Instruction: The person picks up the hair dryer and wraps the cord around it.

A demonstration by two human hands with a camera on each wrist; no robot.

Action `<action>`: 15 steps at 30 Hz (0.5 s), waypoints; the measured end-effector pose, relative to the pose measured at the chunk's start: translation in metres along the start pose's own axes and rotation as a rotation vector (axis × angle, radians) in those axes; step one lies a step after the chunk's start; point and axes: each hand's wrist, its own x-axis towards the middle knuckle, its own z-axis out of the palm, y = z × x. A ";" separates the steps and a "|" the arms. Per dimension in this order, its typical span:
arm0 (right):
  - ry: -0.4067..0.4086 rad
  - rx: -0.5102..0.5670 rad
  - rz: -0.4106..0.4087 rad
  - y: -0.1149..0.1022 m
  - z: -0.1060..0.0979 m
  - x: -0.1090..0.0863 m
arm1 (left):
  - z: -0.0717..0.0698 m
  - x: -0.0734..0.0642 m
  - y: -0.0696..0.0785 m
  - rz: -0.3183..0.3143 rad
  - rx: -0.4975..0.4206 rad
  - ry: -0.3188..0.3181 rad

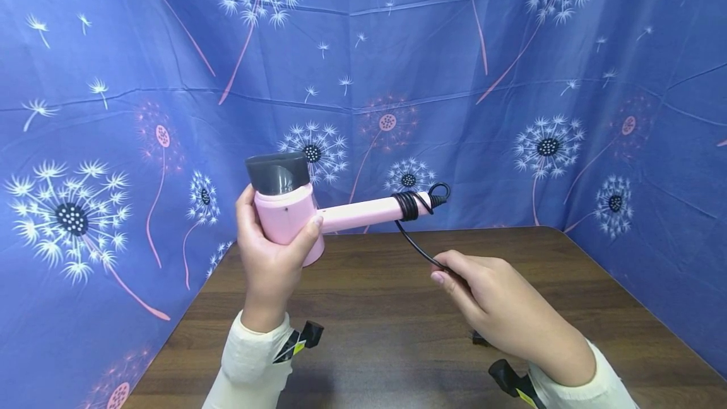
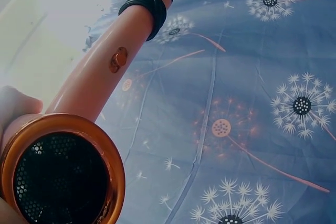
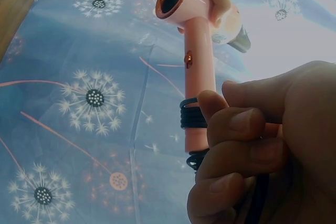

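A pink hair dryer (image 1: 286,213) with a dark nozzle (image 1: 278,173) is held up above the table, its handle (image 1: 363,213) pointing right. My left hand (image 1: 272,264) grips the dryer's barrel, thumb toward the handle. Several turns of black cord (image 1: 406,206) wrap the handle's end. From there a stretch of cord runs down to my right hand (image 1: 500,302), which pinches it between thumb and curled fingers. In the left wrist view the copper-rimmed air intake (image 2: 63,177) and a copper switch (image 2: 119,59) show.
Under both hands lies a dark wooden table (image 1: 375,308). Blue cloth (image 1: 363,49) printed with dandelions hangs behind it and along both sides. Black camera mounts (image 1: 311,333) are strapped at the sleeves.
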 end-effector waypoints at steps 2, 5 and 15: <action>-0.001 -0.001 -0.001 0.000 0.000 0.000 | 0.000 0.000 -0.002 -0.006 0.003 -0.003; -0.001 -0.005 -0.004 0.000 0.000 0.000 | -0.001 0.000 -0.004 -0.013 0.015 -0.005; 0.001 -0.015 -0.009 -0.003 -0.001 -0.001 | -0.002 0.002 -0.011 -0.024 0.029 0.002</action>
